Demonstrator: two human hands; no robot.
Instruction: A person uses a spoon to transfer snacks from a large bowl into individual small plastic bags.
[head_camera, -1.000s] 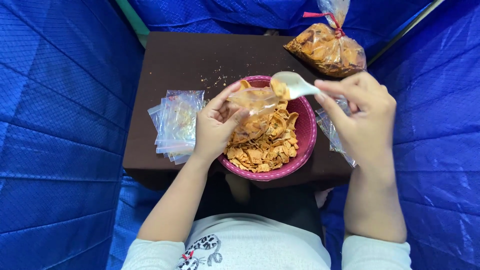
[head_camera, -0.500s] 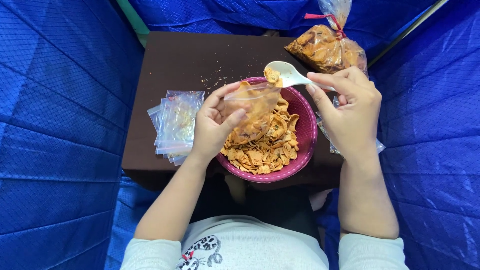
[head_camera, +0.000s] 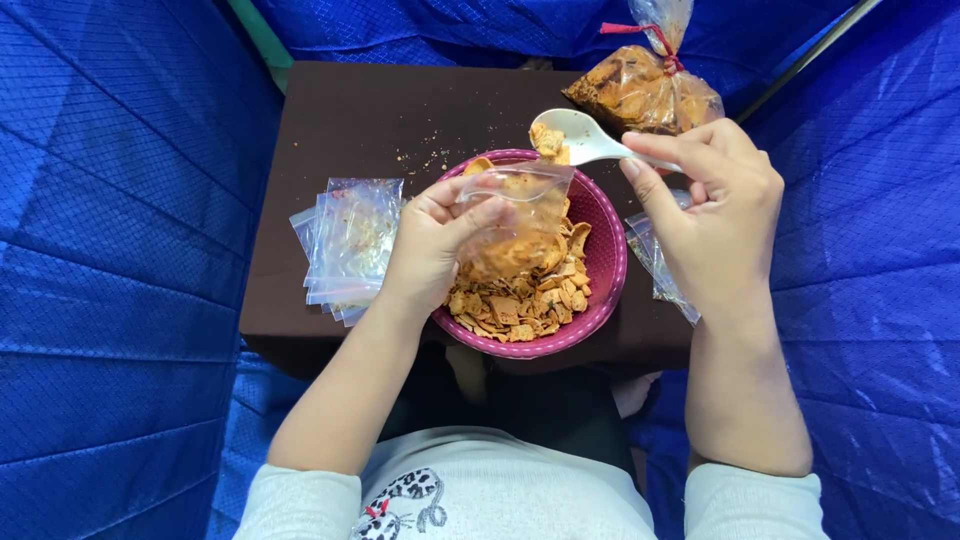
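The right hand (head_camera: 722, 205), fingers gripping the white spoon (head_camera: 585, 135), has lifted it higher above the small bag (head_camera: 515, 215) pinched by the left hand (head_camera: 432, 245).

left hand (head_camera: 432, 240) holds a clear bag (head_camera: 515, 215) over the purple bowl (head_camera: 606, 262); right hand (head_camera: 715, 215) holds a loaded white spoon (head_camera: 580, 135) at its mouth.

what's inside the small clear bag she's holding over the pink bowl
The small clear bag, held open by the left hand, is partly filled with orange-brown chips like those in the pink bowl. The fingers cover its left edge.
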